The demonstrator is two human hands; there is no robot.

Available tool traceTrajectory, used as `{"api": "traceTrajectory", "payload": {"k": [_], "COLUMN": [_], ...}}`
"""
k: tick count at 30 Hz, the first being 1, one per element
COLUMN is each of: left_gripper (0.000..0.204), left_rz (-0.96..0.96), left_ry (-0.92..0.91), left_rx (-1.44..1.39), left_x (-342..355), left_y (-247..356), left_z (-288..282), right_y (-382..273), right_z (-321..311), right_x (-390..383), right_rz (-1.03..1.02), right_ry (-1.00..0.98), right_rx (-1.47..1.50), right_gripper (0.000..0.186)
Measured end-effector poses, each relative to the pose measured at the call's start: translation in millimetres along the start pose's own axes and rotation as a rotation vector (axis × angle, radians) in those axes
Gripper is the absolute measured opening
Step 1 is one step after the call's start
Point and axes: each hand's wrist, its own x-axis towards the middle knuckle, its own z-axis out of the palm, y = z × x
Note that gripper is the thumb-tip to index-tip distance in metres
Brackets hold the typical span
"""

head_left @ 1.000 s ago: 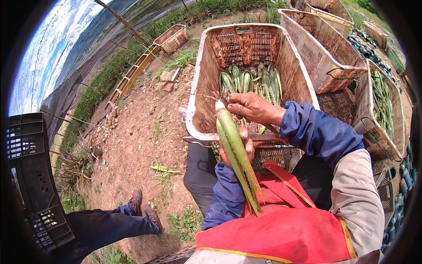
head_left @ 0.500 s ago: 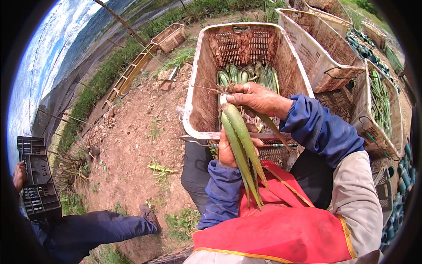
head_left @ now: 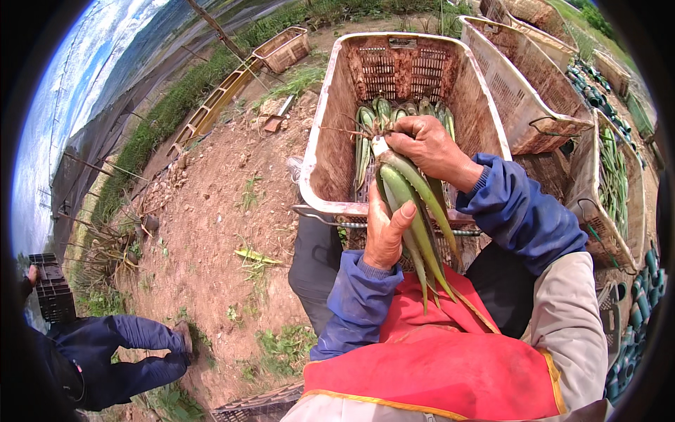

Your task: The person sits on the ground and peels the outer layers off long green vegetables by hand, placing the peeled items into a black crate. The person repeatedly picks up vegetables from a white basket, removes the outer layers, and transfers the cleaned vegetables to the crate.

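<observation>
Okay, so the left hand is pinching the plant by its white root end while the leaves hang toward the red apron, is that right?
Not quite: in the head view, it's the right hand that is pinching the plant by its white root end while the leaves hang toward the red apron.

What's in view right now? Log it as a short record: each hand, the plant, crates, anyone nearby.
Left hand: against the leaves of the plant; fingers partly hidden
Right hand: pinching the plant near its pale root end
Plant: green, spiky-edged; leaf tips over the red apron
Big crate: dirty, slatted; more plants inside
Right-hand crate: thin green leaves inside
Other person: far left, hand at a dark crate
</observation>
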Motion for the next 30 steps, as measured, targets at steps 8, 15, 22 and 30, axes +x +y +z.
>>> {"api": "traceTrajectory", "payload": {"k": [8, 15, 22, 30], "left_gripper": [0.081, 0.077, 0.070, 0.097], "left_rz": [0.036, -0.003, -0.078, 0.021], "left_ry": [-0.390, -0.385, 0.008, 0.007], "left_rx": [-0.692, -0.636, 0.145, 0.616], "left_x": [0.1, -6.6, 6.1, -13.3], "left_y": [-13.4, 0.9, 33.6, 29.7], "left_z": [-20.2, -28.0, -15.9, -36.8], "right_y": [-2.4, 8.1, 0.9, 4.5], "right_z": [2.6, 6.1, -4.0, 20.0], "right_x": [2.0, -1.4, 3.0, 1.4], "right_rz": [-0.048, 0.110, 0.282, 0.366], "right_ry": [-0.198, -0.404, -0.400, -0.282], "right_rx": [-0.043, 0.070, 0.239, 0.269], "right_gripper": [0.020, 0.024, 0.048, 0.034]}}
